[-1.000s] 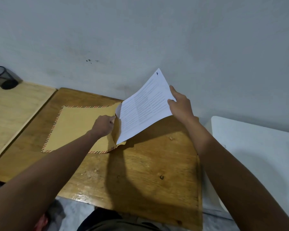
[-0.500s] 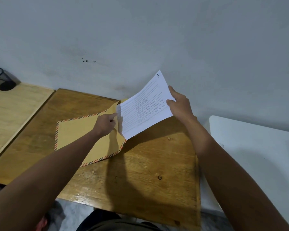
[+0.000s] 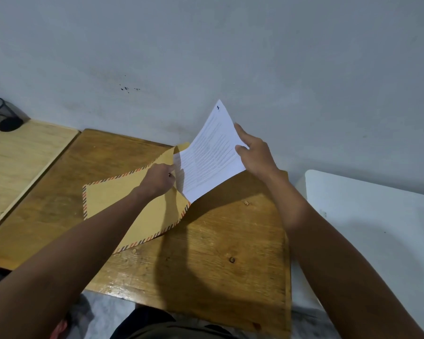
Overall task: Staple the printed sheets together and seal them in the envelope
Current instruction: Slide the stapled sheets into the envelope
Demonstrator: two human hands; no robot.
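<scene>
A glossy brown wooden table [image 3: 206, 253] stands against the wall; a tan paper envelope with striped border [image 3: 113, 199] lies partly on it.

Tan envelope [image 3: 123, 199] edged in red-and-black stripes, white printed sheets [image 3: 211, 155], brown wooden table [image 3: 218, 253]

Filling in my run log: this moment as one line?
step: inserting sheets | left hand: holds envelope mouth | right hand: grips sheets | seal: not done

The envelope [image 3: 123, 204] has swung round under the left hand [image 3: 157, 179], its mouth end now lifted off the desk [image 3: 218, 253]. The printed sheets [image 3: 211, 157], in the right hand [image 3: 255, 152] grip, stand steeper.
</scene>
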